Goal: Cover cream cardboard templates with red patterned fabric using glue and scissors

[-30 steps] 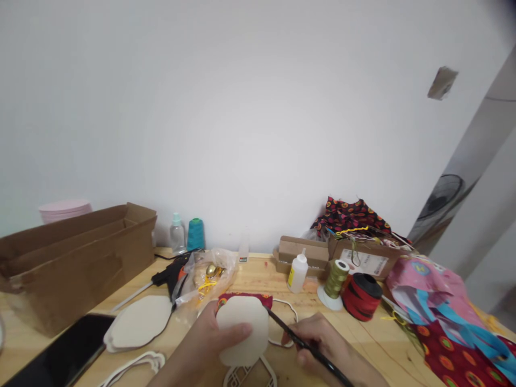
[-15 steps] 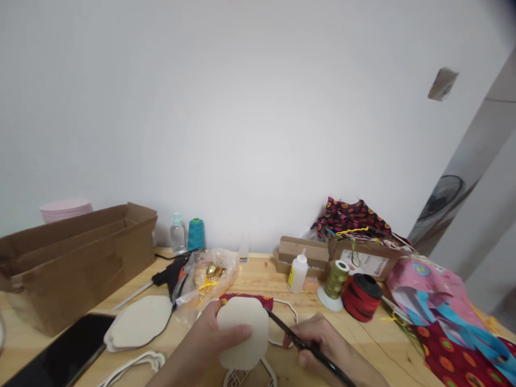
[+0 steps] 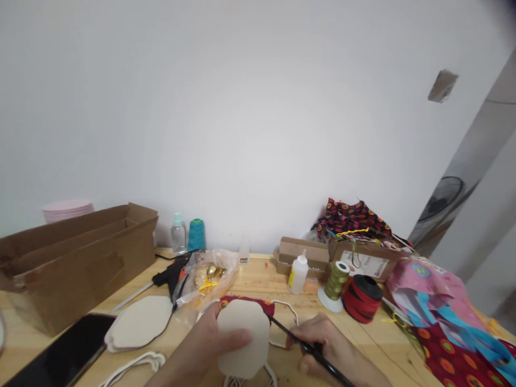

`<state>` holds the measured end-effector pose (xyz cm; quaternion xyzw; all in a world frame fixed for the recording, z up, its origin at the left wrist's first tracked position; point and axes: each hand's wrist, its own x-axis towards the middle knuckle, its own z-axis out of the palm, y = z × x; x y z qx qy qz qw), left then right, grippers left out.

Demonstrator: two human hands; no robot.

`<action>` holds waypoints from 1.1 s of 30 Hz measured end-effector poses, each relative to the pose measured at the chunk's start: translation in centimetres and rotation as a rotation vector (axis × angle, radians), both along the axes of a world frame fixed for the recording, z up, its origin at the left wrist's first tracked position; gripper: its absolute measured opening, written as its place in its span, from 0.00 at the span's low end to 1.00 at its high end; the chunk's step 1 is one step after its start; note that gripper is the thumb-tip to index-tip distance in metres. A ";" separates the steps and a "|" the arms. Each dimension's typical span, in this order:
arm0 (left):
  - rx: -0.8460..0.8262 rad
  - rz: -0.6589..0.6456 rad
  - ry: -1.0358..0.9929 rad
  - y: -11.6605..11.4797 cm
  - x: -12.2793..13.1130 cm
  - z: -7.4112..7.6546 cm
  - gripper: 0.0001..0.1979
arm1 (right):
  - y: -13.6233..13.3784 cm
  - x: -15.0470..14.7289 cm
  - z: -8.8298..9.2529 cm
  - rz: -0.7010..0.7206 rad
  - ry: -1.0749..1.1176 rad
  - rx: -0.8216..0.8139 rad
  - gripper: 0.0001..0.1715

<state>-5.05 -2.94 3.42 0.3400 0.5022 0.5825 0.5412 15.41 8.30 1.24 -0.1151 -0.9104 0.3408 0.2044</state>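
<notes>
My left hand (image 3: 213, 338) grips a pale flat board with scalloped corners (image 3: 242, 357), its thumb across the front. Dark red patterned cloth (image 3: 264, 304) shows behind the board's top edge. In my right hand (image 3: 322, 344) is a long black pen-like stick (image 3: 308, 348), held slantwise. Its thin tip meets the upper right edge of the board and cloth; whether it is a brush or a pen is unclear. White outline frames (image 3: 287, 306) lie behind the stick, and a cut-out lattice piece (image 3: 268, 373) shows below the board.
On the left are a cardboard box (image 3: 92, 269), a phone (image 3: 68, 349), stacked pale boards (image 3: 141, 322) and a glue gun (image 3: 169, 277). A plastic bag (image 3: 226, 263) sits mid-table. To the right stand a glue bottle (image 3: 298, 274), green thread (image 3: 336, 279), a red spool (image 3: 362, 298) and fabrics (image 3: 459, 344).
The board has dropped slightly, showing a little more red cloth above it. The black stick's tip has shifted slightly down and right along the edge.
</notes>
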 end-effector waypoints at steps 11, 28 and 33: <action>-0.007 -0.023 -0.028 0.1 -0.3 -0.7 0.27 | 0.2 0.1 0.4 0.005 -0.001 0.071 0.38; 0.011 -0.008 -0.111 0.0 -0.2 -0.5 0.27 | 0.4 1.6 -2.3 -0.077 0.092 -0.111 0.33; -0.006 0.022 -0.091 0.0 -0.1 -0.1 0.27 | 0.0 1.5 -1.6 -0.080 0.065 -0.206 0.32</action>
